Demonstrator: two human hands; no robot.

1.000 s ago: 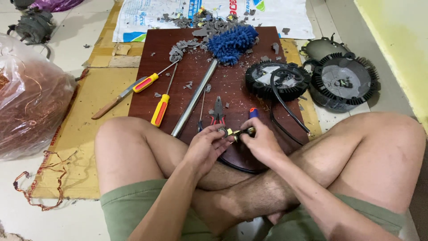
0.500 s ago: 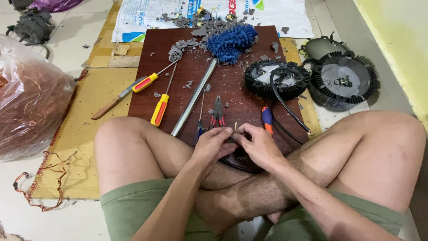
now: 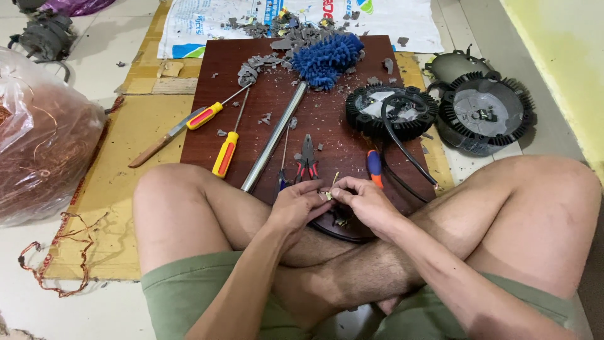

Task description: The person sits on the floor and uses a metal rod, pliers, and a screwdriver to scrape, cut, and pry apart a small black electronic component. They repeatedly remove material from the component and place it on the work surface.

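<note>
Head view, looking down over crossed legs: small part (image 3: 329, 194) mostly hidden between both sets of fingertips, too tiny to identify, only a pale yellowish sliver showing, with a thin pale strip rising from it. Sits just over the near edge of the board (image 3: 340, 94), above the lap. Left hand (image 3: 296, 204) curled, fingers (image 3: 318, 200) pinched nearly closed on the part from the left. Right hand (image 3: 365, 200) likewise, fingers (image 3: 343, 191) closed tight on the same part from the right, both hands touching at the tips. Dark rounded piece below the hands largely covered, shape unclear. Just beyond the hands, pliers (image 3: 307, 157) with red grips flat on the board, beside a long steel rod (image 3: 274, 135) lying diagonally. Blue-and-orange handle (image 3: 374, 167) just beside the right hand, rest of tool hard to make out. Two yellow-and-red screwdrivers (image 3: 225, 153) further left, a knife (image 3: 157, 143) partly off the board. Blue fluffy cloth (image 3: 327, 56) at the far end among grey crumbled bits. Black finned ring (image 3: 390, 110) with a black cable looping out, second finned housing (image 3: 484, 113) on the floor to the right. Bag of copper wire (image 3: 44, 138) cut off at the left edge.
</note>
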